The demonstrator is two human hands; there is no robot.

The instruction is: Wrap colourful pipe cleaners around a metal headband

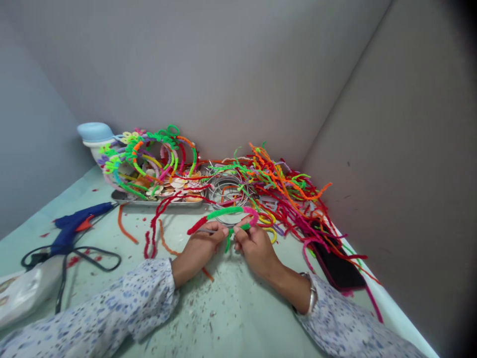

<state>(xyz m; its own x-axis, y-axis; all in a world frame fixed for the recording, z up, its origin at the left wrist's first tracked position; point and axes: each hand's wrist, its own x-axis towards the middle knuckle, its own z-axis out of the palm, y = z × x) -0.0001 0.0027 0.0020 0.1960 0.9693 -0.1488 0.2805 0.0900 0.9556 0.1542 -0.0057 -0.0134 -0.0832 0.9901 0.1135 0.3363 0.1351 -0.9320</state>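
Note:
My left hand [201,244] and my right hand [253,246] meet at the middle of the pale green table [231,318], both pinched closed on a wire hoop [223,213] wrapped in red, green and pink pipe cleaner. The left fingers grip the bare wire end near the red part. The right fingers pinch a green pipe cleaner end [235,231] against the hoop. Both arms wear blue-flecked white sleeves, and a bracelet [312,297] sits on the right wrist.
A heap of loose pipe cleaners [283,191] spreads back right, over bare metal rings [228,191]. A metal tray [156,200] holds finished coloured hoops [149,151]. A blue glue gun [74,223] with black cord lies left; a dark phone [337,268] lies right. Grey walls enclose the corner.

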